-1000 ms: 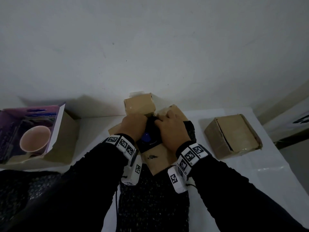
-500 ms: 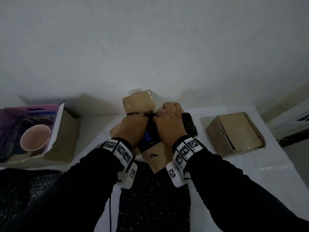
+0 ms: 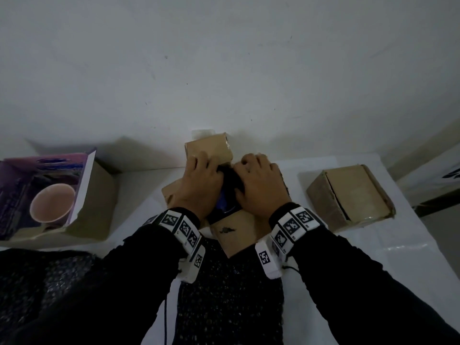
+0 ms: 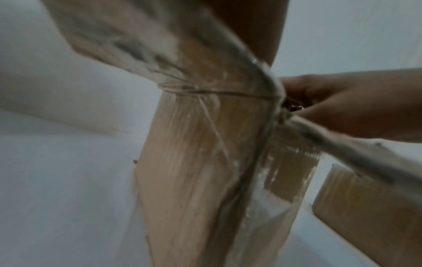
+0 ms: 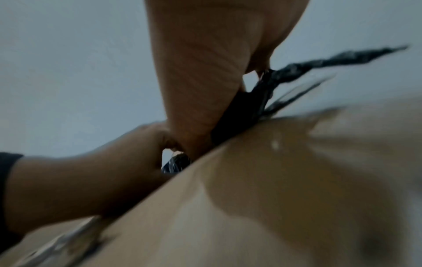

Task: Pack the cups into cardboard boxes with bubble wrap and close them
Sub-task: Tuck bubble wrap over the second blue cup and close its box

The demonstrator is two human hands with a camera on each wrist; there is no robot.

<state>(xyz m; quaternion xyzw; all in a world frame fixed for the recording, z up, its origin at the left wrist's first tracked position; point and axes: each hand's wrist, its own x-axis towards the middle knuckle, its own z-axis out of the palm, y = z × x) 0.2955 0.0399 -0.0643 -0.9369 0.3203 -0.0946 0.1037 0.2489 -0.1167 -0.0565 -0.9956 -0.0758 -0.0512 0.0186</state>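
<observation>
**Hands pressing the wrapped bundle into the open box**

Left hand (image 3: 199, 185) and right hand (image 3: 258, 188), fingers curled over the dark bubble-wrapped bundle (image 3: 227, 195), press it into the centre cardboard box (image 3: 236, 235). Best to seat it evenly and tuck loose wrap inside before folding the flaps. A pink cup (image 3: 52, 206) waits far left; a closed box (image 3: 351, 197) sits right on the white surface (image 3: 410, 257), below a plain wall (image 3: 224, 58).
</observation>
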